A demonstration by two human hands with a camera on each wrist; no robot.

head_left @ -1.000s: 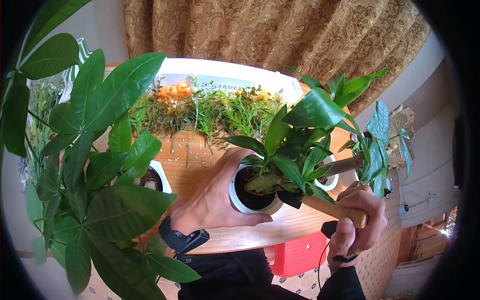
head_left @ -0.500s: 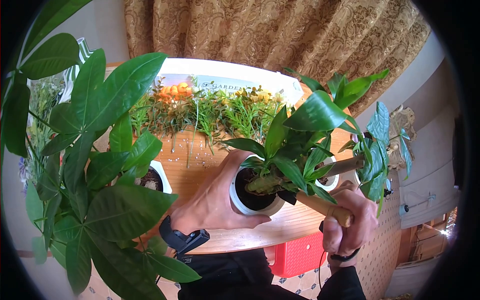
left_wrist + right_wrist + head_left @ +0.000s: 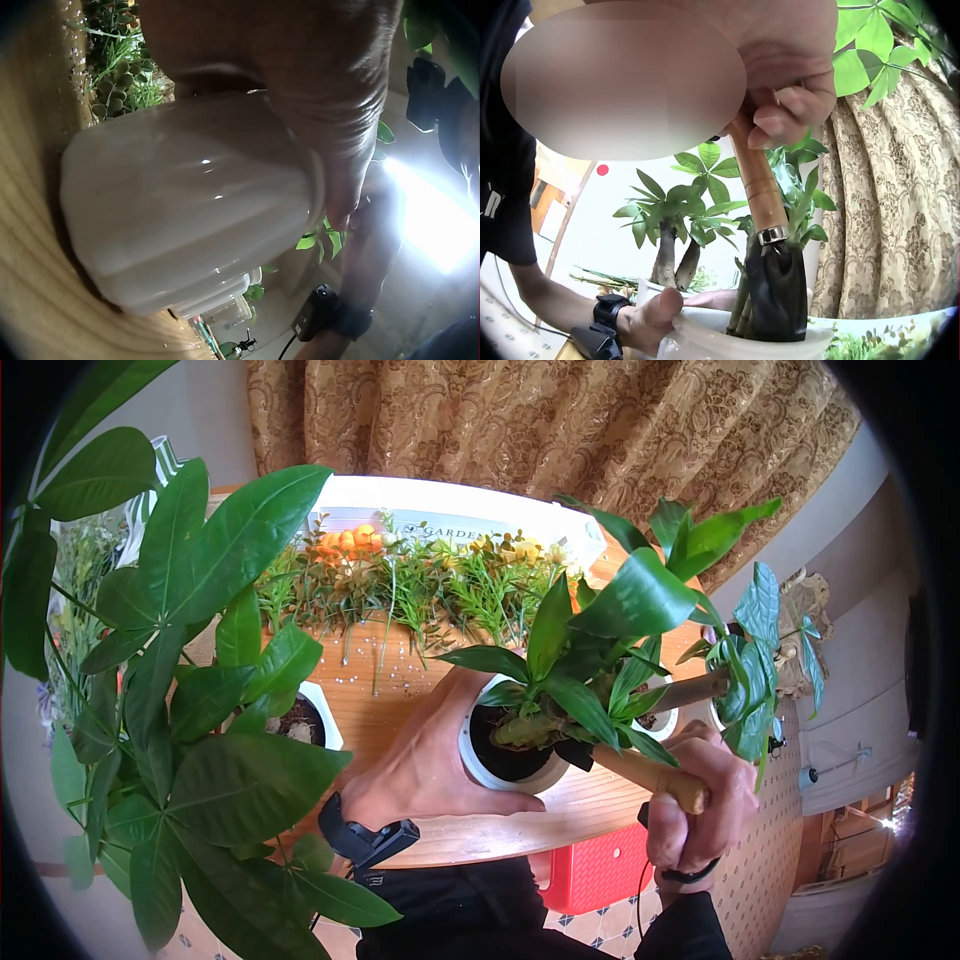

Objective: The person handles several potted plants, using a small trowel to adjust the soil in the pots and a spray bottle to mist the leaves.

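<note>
Since a second ago, the right hand (image 3: pixel 705 800) and the wooden handle (image 3: pixel 650 772) it grips have shifted slightly left in the head view, toward the white pot (image 3: pixel 187 210), while the left hand (image 3: pixel 420 765) and the pot look almost unmoved. What matters most is how the handle lies to the pot: it slants from the right hand, right of centre and low in the frame, up and left to a black blade (image 3: pixel 776 292) at the pot's right side. In the right wrist view the blade points down inside the rim, just beside the plant's stems, its lower end hidden behind the rim. The right hand's fingers are curled round the handle near its free end, so this hand is nearer the tool; the left hand is nearer the pot, its thumb along the near side and the palm on the left, clasping it, though the far fingertips cannot be made out. Pale wood leads through a shiny metal collar (image 3: pixel 772 235) to the dark, glossy blade. The pot, near the centre of the head view, is smooth and ribbed, holding dark soil (image 3: pixel 510 762) and a thick, ringed stem (image 3: pixel 525 731) that leans right under broad green leaves (image 3: pixel 635 598).
</note>
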